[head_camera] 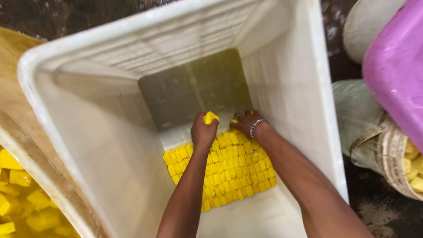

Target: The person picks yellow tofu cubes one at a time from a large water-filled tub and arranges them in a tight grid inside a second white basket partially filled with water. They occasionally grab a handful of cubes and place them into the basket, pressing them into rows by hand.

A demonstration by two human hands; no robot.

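Inside a white tub [101,145] (dark floor [374,207] around), left hand [203,132] fingers clamp a yellow block [210,117].

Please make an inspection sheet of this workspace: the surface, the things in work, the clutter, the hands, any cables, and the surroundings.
Surface: white tub, deep, part of its floor bare.
Job's things: yellow blocks packed in rows on the tub floor; one block held above them.
Clutter: nothing seen inside the tub.
Grips: left hand closed on the block; right hand, with a bracelet at the wrist, fingers down at the far edge of the rows, hold unclear.
Cables: nothing seen.
Surroundings: wooden tray with yellow pieces at the left; woven basket with yellow pieces and a pink container at the right; dark floor.
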